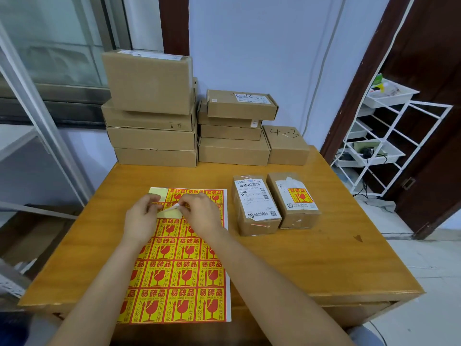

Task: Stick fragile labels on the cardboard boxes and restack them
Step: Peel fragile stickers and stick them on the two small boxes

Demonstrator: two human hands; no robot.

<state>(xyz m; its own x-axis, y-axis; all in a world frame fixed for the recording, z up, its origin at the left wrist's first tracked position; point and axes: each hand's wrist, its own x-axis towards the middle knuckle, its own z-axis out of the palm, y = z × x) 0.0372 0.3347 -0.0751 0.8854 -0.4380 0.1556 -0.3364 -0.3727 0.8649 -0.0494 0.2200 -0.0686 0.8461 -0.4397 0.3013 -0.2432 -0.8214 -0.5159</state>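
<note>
Both forearms reach in over the near edge of the wooden table (pixel 311 258), and straight under them lies the label sheet (pixel 179 270), a grid of yellow-and-red fragile stickers, each with a broken goblet and Chinese lettering. Up at the sheet's far end the action is on: the right hand (pixel 202 213) pinches the lifted corner of a label (pixel 175 206), thumb and fingertip closed on it, its pale underside curling up. The left hand (pixel 142 218) has its fingers curled down by the same spot, apparently pinning the sheet, though whether it grips anything I cannot tell. Pale bare backing beside the peeling label and at the top left corner marks where stickers are gone.

To do this well, I'd say peel low and slow, back along the sheet rather than straight up, with the backing held flat so the sticker doesn't crease or fold onto its own glue. Touch only the corner, keeping the adhesive clean for the cardboard.

Just right of the sheet stand two small taped boxes side by side, touching or nearly so. The unlabelled box (pixel 255 206) shows only a white shipping slip on top, and looks like the next customer. The labelled box (pixel 293 198) already wears its fragile sticker.

At the far edge, against the wall, wait the stacked boxes (pixel 152 116), plain brown cardboard in two piles, with a smaller box marked 4-3 (pixel 287 146) at the right end.
</note>
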